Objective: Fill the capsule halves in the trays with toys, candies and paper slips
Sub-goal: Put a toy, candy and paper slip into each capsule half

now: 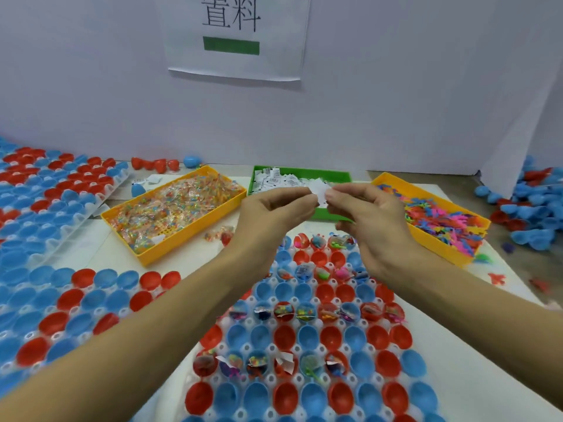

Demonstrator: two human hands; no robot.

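Left hand [275, 208] and right hand [370, 214]: raised together over the green plastic bin of white paper slips [300, 178] at the tabletop's far edge. Fingers of both curled, pinching a small white paper slip bundle [320, 193] between them.

White plastic tray of red and blue capsule halves [304, 336]: near edge, below the hands; some rows filled, most empty.

Yellow bin of wrapped candies [173, 208]: far left. Yellow bin of coloured plastic toys [438, 217]: far right.

Step in hand, as judged: separating one slip. Advice: peel with the thumbs, hold lightly, confirm a single slip, then drop it into a cup lacking paper.
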